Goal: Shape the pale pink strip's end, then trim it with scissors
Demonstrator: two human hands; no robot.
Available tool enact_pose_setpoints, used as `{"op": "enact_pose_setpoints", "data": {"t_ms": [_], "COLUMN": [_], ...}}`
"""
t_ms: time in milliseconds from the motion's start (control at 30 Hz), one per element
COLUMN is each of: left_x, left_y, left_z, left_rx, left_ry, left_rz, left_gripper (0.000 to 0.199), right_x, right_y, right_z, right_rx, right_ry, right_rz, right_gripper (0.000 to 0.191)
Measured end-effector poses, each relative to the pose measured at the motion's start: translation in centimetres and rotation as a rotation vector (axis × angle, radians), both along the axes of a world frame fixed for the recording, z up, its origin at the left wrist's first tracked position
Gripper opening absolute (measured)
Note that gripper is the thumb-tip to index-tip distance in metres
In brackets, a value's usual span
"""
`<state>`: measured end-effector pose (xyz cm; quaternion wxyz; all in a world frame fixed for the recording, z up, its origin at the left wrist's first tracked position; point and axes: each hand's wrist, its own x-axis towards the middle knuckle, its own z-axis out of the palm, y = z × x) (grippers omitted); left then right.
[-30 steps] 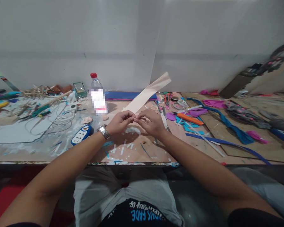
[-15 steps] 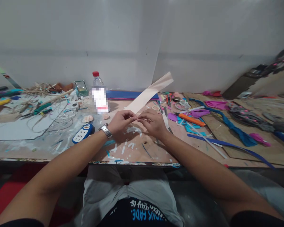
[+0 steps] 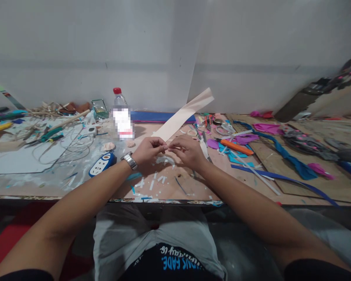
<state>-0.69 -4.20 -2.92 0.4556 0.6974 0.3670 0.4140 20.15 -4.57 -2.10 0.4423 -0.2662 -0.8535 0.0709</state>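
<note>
A long cream paper strip (image 3: pixel 178 120) slants up and to the right from between my hands, its far end raised near the wall. My left hand (image 3: pixel 150 153), with a metal watch on the wrist, pinches the strip's near end between thumb and fingertips. Close against it, my right hand (image 3: pixel 188 151) has its fingertips pressed together on the same end. The fingers hide the exact edge that they hold. White paper scraps (image 3: pixel 152 182) lie on the table below the hands.
Behind my left hand stands a bottle with a red cap (image 3: pixel 117 91). A blue and white power strip (image 3: pixel 102 164) lies at the left. An orange cutter (image 3: pixel 236 147), purple pieces and a blue band (image 3: pixel 283 176) are at the right. A grey wall (image 3: pixel 105 47) rises behind.
The hands keep their pinch on the strip's near end and have barely shifted. The view has moved slightly.
</note>
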Motion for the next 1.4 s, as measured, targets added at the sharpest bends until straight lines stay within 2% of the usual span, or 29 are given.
{"op": "enact_pose_setpoints", "data": {"t_ms": [267,733,1200,1400], "left_x": [-0.1,0.2,-0.4,-0.4], "left_y": [0.1,-0.7,-0.3,-0.2], "left_z": [-0.2,0.6,0.5,0.4], "left_rx": [0.032,0.191,0.177,0.249], "left_ry": [0.025,-0.036,-0.001,0.068], "left_rz": [0.025,0.115,0.001,-0.022], "left_gripper": [0.045,0.036,0.035,0.036], "right_x": [0.0,-0.1,0.1,0.0], "right_y": [0.2,0.0,0.0,-0.1], "right_z": [-0.4,0.1,0.4,0.6], "right_rx": [0.051,-0.027,-0.027,-0.033], "right_ry": [0.080,0.055,0.019,0.032], "right_rz": [0.014,-0.059,-0.038,-0.021], "right_gripper": [0.009,0.014,0.021,0.025]}}
